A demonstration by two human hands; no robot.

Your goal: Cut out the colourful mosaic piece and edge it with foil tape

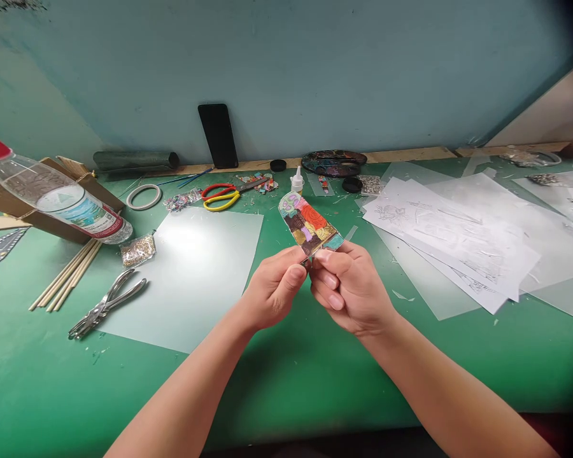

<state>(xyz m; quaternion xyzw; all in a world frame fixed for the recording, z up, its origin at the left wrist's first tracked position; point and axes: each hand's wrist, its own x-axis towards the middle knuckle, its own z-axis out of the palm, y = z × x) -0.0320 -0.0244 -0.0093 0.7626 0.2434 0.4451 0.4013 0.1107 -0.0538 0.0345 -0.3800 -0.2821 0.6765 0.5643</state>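
Between both hands, above the green table, is a colourful flat cutout [310, 221] with a rounded top and painted patches of red, brown, yellow and teal. My left hand [277, 283] pinches its lower left corner between thumb and fingers. At the lower right edge, my right hand [351, 286] grips it with thumb and curled fingers. The cutout tilts up to the left, and its bottom edge is partly covered by the fingers. Just behind it stands a small white glue bottle [297, 182].
On the left are a tilted plastic bottle [83, 213], wooden sticks [67, 280], a hole punch [106, 306] and a translucent sheet [205, 273]. Scissors [229, 194] and a leaning black phone [218, 137] are toward the wall. Sketched papers [449, 235] overlap on the right.
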